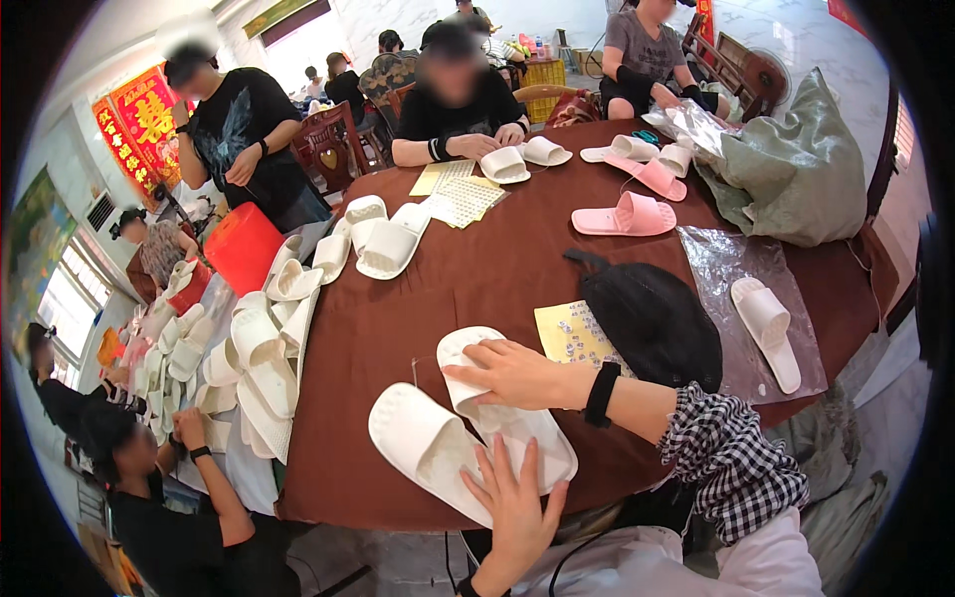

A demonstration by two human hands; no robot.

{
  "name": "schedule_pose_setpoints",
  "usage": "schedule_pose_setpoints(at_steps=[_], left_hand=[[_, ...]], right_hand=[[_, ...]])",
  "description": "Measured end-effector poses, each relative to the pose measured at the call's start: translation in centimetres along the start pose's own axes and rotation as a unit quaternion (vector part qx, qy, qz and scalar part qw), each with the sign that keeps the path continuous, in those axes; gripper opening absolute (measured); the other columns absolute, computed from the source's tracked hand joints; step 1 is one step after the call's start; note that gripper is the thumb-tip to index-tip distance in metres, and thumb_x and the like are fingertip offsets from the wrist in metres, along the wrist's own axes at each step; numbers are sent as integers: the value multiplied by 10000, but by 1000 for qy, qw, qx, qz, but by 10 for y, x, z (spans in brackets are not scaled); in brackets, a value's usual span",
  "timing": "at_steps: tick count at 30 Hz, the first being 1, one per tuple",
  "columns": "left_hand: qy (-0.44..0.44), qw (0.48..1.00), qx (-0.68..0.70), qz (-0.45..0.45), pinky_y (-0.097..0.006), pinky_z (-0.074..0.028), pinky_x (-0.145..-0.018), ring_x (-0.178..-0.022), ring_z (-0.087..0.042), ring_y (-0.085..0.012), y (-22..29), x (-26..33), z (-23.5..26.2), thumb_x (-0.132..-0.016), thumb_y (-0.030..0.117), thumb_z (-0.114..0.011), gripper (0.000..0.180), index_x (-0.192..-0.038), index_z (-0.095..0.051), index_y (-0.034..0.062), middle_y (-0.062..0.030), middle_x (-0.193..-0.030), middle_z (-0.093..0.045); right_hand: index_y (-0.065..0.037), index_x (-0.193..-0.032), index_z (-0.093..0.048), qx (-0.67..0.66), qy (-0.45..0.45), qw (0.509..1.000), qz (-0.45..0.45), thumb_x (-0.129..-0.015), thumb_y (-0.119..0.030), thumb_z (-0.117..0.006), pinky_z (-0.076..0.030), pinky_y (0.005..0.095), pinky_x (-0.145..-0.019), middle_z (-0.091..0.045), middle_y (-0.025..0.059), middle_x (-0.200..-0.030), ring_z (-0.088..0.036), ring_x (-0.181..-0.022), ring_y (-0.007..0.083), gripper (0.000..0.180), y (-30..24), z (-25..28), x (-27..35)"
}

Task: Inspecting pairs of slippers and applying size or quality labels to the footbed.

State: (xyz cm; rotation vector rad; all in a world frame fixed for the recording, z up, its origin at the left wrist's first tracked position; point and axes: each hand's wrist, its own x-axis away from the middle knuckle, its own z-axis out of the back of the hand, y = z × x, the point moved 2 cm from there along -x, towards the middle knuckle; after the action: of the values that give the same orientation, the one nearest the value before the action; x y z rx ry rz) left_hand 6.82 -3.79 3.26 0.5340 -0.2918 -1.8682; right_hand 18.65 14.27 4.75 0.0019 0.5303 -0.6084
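Note:
Two white slippers lie side by side in front of me at the near edge of the brown-covered table. My left hand point(515, 497) has its fingers spread over the strap and heel part of the left slipper point(408, 423). On the right slipper point(542, 448), my right hand point(512, 375) rests across the strap with fingers stretched out. Neither hand grips anything that I can see. A thin clear loop point(416, 366) stands up between the toe ends. Just past my right hand lies a yellow sheet point(577, 336) with small stickers or pieces on it.
A black cloth bag point(652, 318) lies beside my right forearm. A clear plastic bag point(696, 254) bears one white slipper point(764, 316). Pink slippers point(625, 215) and a green sack point(796, 164) are farther back. White slippers point(261, 338) pile up at left. Co-workers surround the table.

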Motion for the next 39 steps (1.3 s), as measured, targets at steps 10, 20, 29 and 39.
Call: schedule_pose_setpoints(at_steps=[10,20,29,39], left_hand=[[107,991,79,-31,-618,-200,-1174,-1482,-161,-520,-38,14,57,-882,240,-707,609,-1432,-526,51,-301,-1601,-213],[-21,999,-27,-38,-711,-120,-1153,-1482,-156,-523,-83,-15,61,-876,469,-700,683,-1475,-530,189,-267,-1603,-244],[45,990,-104,-84,-725,-109,-1151,-1458,-221,-497,-82,-21,49,-844,577,-688,531,-1301,-692,307,-225,-1547,-329],[10,993,-54,-100,-746,-59,-1149,-1491,-190,-492,-71,13,63,-894,561,-654,606,-1431,-587,287,-200,-1600,-304]], right_hand=[[-149,-1416,-532,-26,-71,996,-48,-988,-454,-579,-442,515,-1001,-592,214,-1212,-563,-1162,420,528,-6,10,-10],[-116,-1426,-534,25,-27,996,-82,-913,-510,-651,-394,550,-1016,-569,227,-1203,-536,-1172,396,657,-27,-8,0],[-93,-1490,-434,8,-15,996,-83,-916,-469,-669,-332,576,-1096,-506,254,-1334,-491,-1259,417,725,-26,-15,5],[-24,-1368,-556,-395,227,870,-191,-996,-130,-611,-488,355,-995,-601,175,-1283,-592,-1212,283,391,-47,100,18]])
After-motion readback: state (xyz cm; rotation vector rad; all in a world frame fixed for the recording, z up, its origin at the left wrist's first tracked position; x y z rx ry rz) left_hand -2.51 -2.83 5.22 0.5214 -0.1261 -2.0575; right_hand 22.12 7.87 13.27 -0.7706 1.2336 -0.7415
